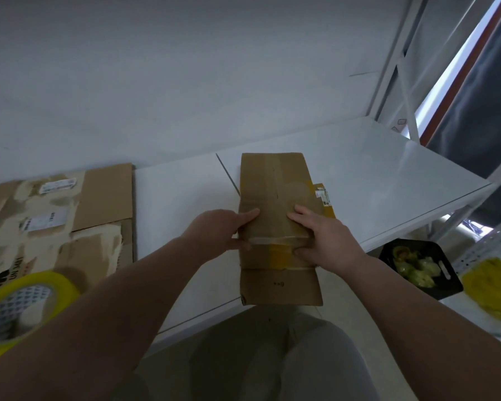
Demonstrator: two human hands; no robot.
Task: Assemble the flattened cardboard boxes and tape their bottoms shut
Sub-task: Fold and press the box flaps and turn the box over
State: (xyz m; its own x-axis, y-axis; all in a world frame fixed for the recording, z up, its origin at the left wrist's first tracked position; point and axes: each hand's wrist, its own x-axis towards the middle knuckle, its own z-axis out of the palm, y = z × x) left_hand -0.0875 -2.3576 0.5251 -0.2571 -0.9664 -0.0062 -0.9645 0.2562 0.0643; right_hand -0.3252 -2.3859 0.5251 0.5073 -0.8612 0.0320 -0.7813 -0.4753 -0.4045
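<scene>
The flattened box (pixel 275 198) lies in the middle of the frame on the white table (pixel 388 169), long side running away from me. My left hand (pixel 223 230) pinches its left edge, forefinger on top, thumb at the side. My right hand (pixel 327 238) lies spread on the top face, fingers nearly straight, thumb pressing the near panel below the old tape line. To open it cleanly, I judge I should push the two side creases toward each other so the walls square up, then fold the bottom flaps. The tape roll (pixel 21 308) waits at lower left, beside the spare cardboard (pixel 93 198).
</scene>
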